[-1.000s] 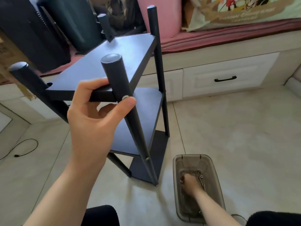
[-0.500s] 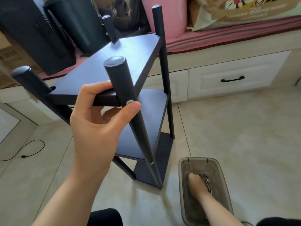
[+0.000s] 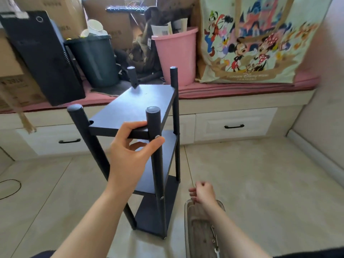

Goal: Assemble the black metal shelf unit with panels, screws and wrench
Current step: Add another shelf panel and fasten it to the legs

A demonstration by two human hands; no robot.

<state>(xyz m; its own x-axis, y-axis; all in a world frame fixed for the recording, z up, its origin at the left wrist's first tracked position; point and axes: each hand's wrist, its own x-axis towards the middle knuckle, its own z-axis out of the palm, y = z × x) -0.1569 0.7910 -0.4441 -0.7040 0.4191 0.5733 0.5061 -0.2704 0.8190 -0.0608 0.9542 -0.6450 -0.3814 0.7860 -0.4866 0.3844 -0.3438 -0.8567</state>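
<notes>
The black shelf unit (image 3: 137,105) stands on the floor ahead of me, three panels between four round posts. My left hand (image 3: 130,151) grips its near right post and the front edge of the top panel, thumb beside a silver screw head (image 3: 157,136). My right hand (image 3: 202,192) hovers just above the far end of the clear plastic tray (image 3: 191,229), right of the shelf's base. Its fingers are curled together, pinching what looks like a screw, mostly hidden. Loose hardware (image 3: 214,237) lies in the tray.
Behind the shelf runs a white bench with drawers (image 3: 234,125) and a pink cushion. A pink bin (image 3: 175,53), a dark green bin (image 3: 95,60), a black case (image 3: 42,58), boxes and a cartoon tote bag (image 3: 251,40) sit on it. A black cable (image 3: 9,189) lies at left.
My right hand has come up out of the tray with its fingers curled. My view has tilted up. The left hand keeps its grip on the post.
</notes>
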